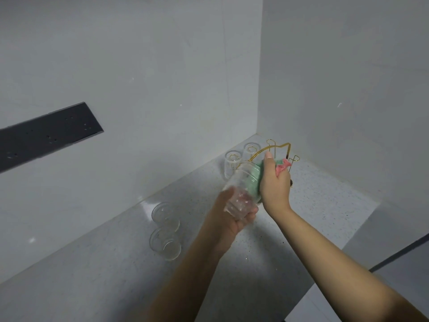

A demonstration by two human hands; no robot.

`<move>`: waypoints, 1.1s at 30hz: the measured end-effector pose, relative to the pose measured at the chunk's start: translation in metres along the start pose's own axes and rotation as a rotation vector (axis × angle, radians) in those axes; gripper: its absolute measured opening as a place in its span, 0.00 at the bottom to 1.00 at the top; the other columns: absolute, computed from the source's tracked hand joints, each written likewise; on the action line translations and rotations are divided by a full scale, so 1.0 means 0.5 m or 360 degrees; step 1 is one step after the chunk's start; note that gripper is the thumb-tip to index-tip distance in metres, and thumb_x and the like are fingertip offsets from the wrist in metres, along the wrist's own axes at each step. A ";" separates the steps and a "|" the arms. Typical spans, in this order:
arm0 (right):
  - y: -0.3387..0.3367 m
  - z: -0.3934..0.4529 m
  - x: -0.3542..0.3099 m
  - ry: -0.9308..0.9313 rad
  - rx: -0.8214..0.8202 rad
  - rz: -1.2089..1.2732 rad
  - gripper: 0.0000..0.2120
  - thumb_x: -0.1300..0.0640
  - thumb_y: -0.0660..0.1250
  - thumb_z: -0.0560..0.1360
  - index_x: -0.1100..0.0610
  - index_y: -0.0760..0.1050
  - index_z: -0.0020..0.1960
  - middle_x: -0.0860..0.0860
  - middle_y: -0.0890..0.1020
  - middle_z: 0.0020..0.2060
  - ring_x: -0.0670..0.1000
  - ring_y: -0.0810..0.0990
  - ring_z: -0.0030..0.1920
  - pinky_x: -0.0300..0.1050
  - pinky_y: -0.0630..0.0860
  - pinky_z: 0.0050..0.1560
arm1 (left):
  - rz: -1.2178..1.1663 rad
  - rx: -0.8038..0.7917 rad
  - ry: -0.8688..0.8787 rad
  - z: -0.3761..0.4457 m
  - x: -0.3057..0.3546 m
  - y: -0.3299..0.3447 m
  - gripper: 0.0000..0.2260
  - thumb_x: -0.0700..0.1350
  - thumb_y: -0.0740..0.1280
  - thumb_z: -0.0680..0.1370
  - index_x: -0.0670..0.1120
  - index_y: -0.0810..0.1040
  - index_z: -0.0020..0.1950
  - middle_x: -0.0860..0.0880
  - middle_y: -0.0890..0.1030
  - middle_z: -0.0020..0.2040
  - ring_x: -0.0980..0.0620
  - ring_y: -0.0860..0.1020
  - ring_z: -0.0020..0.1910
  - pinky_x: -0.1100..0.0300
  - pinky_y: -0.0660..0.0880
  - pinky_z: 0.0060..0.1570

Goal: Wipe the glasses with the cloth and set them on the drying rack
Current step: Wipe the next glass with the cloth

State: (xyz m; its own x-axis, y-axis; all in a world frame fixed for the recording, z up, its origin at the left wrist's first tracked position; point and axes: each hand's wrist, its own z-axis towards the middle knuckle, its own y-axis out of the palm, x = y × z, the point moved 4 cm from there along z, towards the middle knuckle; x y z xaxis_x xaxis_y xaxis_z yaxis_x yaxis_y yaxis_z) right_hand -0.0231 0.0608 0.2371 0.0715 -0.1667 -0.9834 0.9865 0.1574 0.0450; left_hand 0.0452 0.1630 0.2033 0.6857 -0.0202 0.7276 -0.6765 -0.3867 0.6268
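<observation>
- Dim, flat, greyish light — soft shadows under both forearms.
- Small glare patch on the countertop (148,206) left of the hands.
- Hazy overall; wide-angle bending at edges.

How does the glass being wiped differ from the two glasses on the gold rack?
The held glass is in the air, tilted, gripped at its base by the left hand; the racked glasses sit upside down over the drying rack prongs. The held glass has the cloth pressed on it by the right hand; the racked glasses are untouched. All are clear glass.
</observation>
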 end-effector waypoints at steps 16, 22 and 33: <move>-0.079 0.124 0.036 0.0131 0.0161 -0.0027 0.25 0.51 0.56 0.80 0.53 0.55 0.26 0.44 0.61 0.16 0.43 0.60 0.20 0.38 0.60 0.27 | -0.0154 0.0044 -0.0338 0.121 -0.054 0.052 0.24 0.58 0.63 0.77 0.40 0.77 0.63 0.39 0.83 0.51 0.42 0.82 0.47 0.55 0.83 0.42; -0.113 0.219 0.065 0.0229 0.0264 -0.0216 0.25 0.51 0.53 0.81 0.55 0.57 0.26 0.50 0.63 0.23 0.48 0.63 0.25 0.44 0.61 0.29 | 0.0957 0.0393 0.0468 0.213 -0.069 0.083 0.38 0.58 0.77 0.60 0.52 0.64 0.65 0.45 0.76 0.63 0.47 0.81 0.55 0.50 0.83 0.45; -0.120 0.371 0.130 0.0160 0.0225 -0.0066 0.26 0.52 0.53 0.81 0.52 0.58 0.24 0.45 0.65 0.20 0.46 0.64 0.23 0.41 0.63 0.32 | 0.0739 0.0382 0.0079 0.357 -0.085 0.117 0.31 0.59 0.71 0.73 0.46 0.67 0.70 0.42 0.79 0.62 0.50 0.82 0.51 0.55 0.82 0.48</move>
State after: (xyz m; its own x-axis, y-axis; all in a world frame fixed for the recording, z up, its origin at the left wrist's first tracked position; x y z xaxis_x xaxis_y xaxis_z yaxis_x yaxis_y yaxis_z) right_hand -0.0501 -0.1402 0.2032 0.0221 -0.0713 -0.9972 0.9997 0.0130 0.0212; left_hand 0.0245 -0.0231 0.1593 0.3110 -0.1981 0.9295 -0.8213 -0.5482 0.1580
